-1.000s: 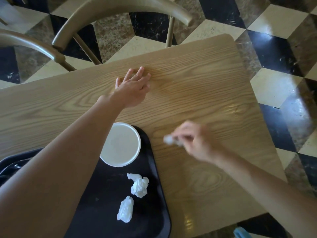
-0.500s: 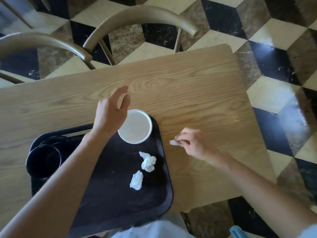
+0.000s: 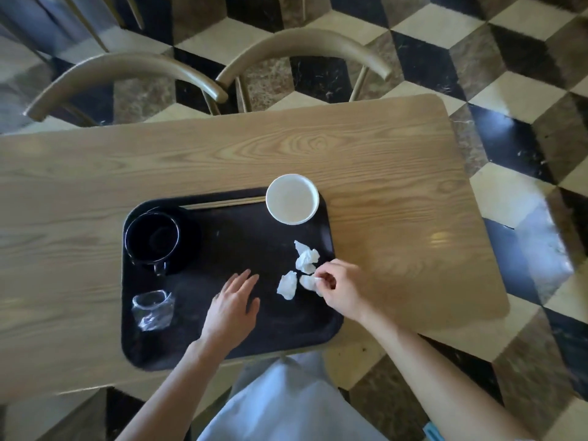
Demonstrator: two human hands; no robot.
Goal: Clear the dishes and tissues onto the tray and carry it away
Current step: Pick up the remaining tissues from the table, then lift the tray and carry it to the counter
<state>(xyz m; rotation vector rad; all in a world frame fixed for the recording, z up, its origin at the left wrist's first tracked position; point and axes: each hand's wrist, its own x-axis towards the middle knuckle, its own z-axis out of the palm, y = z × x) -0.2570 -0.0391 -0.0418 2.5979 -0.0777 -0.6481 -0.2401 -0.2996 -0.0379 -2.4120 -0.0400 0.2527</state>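
Wooden table (image 3: 381,160), two curved-back chairs (image 3: 302,43), checkered marble floor (image 3: 509,58)

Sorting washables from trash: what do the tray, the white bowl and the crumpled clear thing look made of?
Tray: probably matte black plastic, with moulded rounded corners. White bowl: smooth, plain white; ceramic or melamine, cannot tell which. Crumpled clear thing: thin transparent plastic, creased and glinting, likely a squashed cup or wrapper.

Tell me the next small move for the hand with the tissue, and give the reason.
Probably let go: the right hand pinches the last tissue already over the black tray, beside the two crumpled tissues lying there. The white bowl, black cup, chopsticks and plastic wrapper sit on the tray too, and the wooden table shows nothing else, so lifting likely follows.
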